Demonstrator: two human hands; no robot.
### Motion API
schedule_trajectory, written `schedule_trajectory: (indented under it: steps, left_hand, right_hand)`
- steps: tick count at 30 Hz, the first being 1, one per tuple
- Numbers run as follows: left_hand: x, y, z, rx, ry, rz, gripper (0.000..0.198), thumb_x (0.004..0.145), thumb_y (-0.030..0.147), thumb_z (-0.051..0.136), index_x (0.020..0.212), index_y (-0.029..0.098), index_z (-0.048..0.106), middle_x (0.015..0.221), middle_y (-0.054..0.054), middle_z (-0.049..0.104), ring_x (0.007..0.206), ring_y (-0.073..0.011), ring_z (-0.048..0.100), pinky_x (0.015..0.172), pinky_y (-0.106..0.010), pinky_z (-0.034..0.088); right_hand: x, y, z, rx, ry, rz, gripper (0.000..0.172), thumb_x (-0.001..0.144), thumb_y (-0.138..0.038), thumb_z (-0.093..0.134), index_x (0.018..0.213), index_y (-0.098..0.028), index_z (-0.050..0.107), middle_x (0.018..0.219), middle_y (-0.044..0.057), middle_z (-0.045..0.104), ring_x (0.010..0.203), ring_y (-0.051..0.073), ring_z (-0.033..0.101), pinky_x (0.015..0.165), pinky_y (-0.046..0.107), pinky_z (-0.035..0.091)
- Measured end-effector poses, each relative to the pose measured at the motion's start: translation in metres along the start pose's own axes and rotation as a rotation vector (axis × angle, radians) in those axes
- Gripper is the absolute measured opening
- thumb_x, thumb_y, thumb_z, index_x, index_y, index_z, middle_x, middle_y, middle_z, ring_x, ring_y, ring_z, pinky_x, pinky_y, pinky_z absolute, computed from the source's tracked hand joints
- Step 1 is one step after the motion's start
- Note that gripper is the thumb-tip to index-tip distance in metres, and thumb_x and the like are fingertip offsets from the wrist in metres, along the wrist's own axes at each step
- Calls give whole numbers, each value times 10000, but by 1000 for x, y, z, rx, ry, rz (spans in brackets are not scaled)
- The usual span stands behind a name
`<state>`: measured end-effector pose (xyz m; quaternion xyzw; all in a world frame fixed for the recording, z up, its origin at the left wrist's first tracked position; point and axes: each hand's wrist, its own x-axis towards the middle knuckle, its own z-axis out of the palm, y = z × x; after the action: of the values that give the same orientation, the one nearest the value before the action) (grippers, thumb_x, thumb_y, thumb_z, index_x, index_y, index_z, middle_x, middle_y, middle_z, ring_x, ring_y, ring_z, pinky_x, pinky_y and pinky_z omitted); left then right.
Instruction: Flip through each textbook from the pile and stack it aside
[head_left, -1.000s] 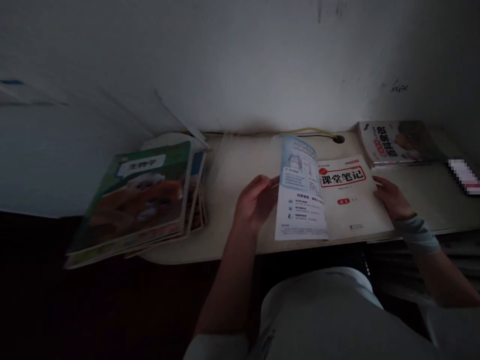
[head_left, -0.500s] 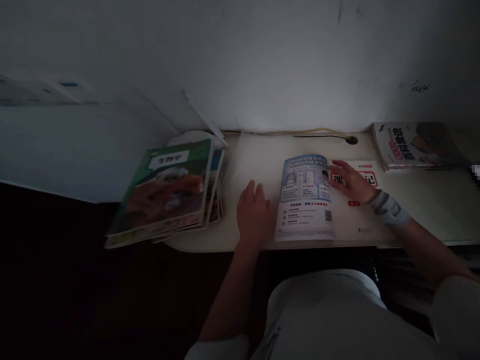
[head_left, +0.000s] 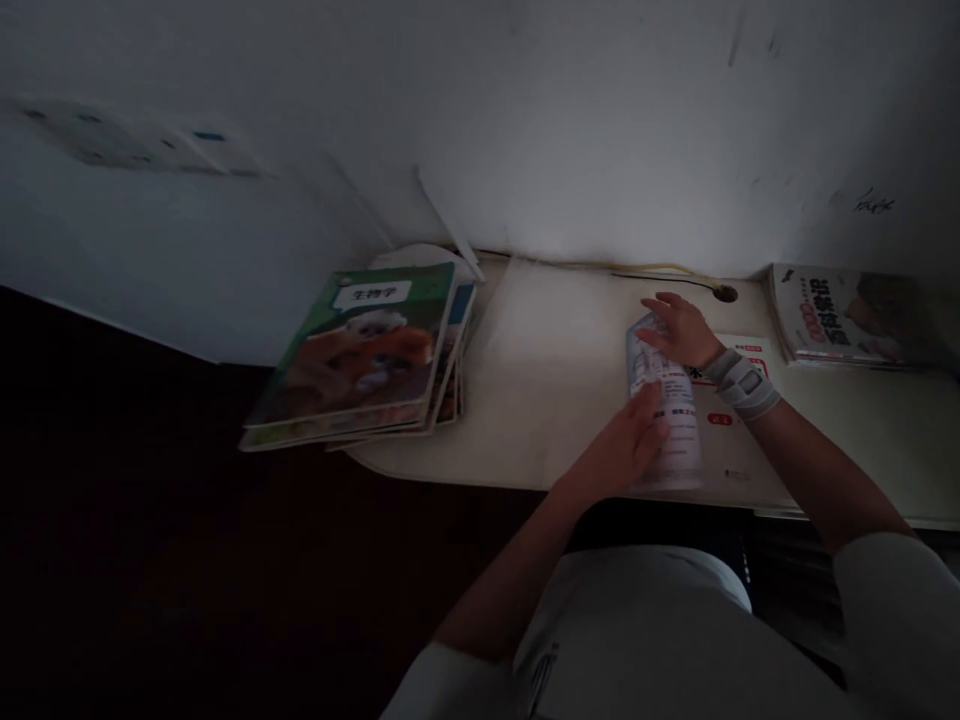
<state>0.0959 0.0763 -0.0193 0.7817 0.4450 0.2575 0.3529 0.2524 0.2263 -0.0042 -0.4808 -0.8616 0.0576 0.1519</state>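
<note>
A white booklet [head_left: 750, 440] with red and black print lies on the desk in front of me. Its blue-and-white printed page [head_left: 679, 455] stands curved on the left side of the booklet. My left hand [head_left: 626, 440] rests against the lower left of this page, fingers stretched out and somewhat blurred. Over the page's upper part is my right hand [head_left: 679, 330], its fingers spread and the wrist in a grey band [head_left: 744, 382]. Both hands cover parts of the page, and the right one hides some of the cover's title.
On the left, a stack of books topped by a green biology textbook [head_left: 367, 350] overhangs the desk [head_left: 517, 400]. Another stack of books [head_left: 855, 315] sits at the right. A yellow cable [head_left: 637, 267] runs along the wall to a round hole [head_left: 725, 293].
My left hand has moved right, from the bare desk onto the printed page. The page, flatter before, now curves up and looks narrower. My right hand has shifted up over it. The view has shifted slightly.
</note>
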Motion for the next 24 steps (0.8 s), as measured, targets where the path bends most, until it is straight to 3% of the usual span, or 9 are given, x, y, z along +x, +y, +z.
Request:
schedule_trajectory:
  steps: [3, 5, 8, 10, 12, 15, 19, 24]
  left_hand:
    - [1, 4, 4, -22, -31, 68, 639, 918, 444, 345, 1455, 130, 200, 1517, -156, 236, 1397, -242, 225, 1134, -432, 244]
    - [4, 0, 4, 51, -21, 59, 663, 912, 443, 369, 1462, 127, 175, 1511, -163, 250, 1397, -243, 222, 1129, -433, 244]
    - [9, -16, 0, 350, 44, -88, 665, 912, 479, 351, 1455, 121, 211, 1507, -173, 255, 1412, -296, 144, 1125, -537, 151]
    - [12, -30, -2, 562, 102, -215, 688, 901, 532, 334, 1450, 128, 239, 1522, -171, 209, 1415, -339, 66, 1098, -614, 71]
    - [15, -41, -4, 666, 122, -312, 726, 892, 570, 312, 1456, 123, 221, 1529, -178, 170, 1413, -357, 58, 1079, -639, 68]
    - [16, -52, -4, 663, 102, -375, 789, 883, 589, 308, 1469, 87, 142, 1525, -211, 142, 1409, -354, 101, 1081, -620, 109]
    - [15, -56, -3, 603, 113, -360, 846, 870, 565, 381, 1473, 75, 46, 1525, -225, 117, 1411, -337, 107, 1096, -586, 108]
    - [12, -55, -5, 601, 94, -357, 799, 880, 503, 405, 1471, 76, 79, 1520, -217, 159, 1410, -335, 116, 1100, -585, 94]
  right_hand:
    - [-16, -11, -7, -120, -72, -22, 580, 862, -551, 462, 1350, -239, 452, 1478, 156, 313, 1358, 362, 247, 1007, 617, 245]
    - [-26, -17, -7, -174, -146, -21, 534, 860, -521, 483, 1325, -259, 483, 1495, 145, 289, 1367, 382, 216, 993, 654, 220]
    - [-37, -19, 0, -210, -230, -14, 501, 855, -471, 510, 1298, -239, 511, 1486, 157, 307, 1354, 385, 250, 988, 664, 227]
    - [-41, -19, 8, -223, -234, -18, 505, 845, -459, 526, 1286, -213, 519, 1464, 172, 343, 1340, 382, 279, 993, 666, 226]
    - [-41, -21, 15, -236, -218, -24, 488, 843, -448, 531, 1259, -193, 535, 1431, 179, 393, 1323, 384, 305, 994, 675, 218]
    - [-37, -29, 22, -239, -209, -36, 425, 855, -424, 519, 1206, -189, 563, 1374, 173, 467, 1282, 379, 363, 982, 687, 224]
    - [-27, -41, 28, -208, -215, -61, 349, 876, -393, 491, 1130, -179, 595, 1303, 172, 529, 1222, 354, 434, 982, 674, 233]
    - [-14, -54, 31, -167, -249, -54, 314, 890, -327, 466, 1123, -162, 596, 1221, 185, 580, 1173, 346, 483, 972, 674, 235]
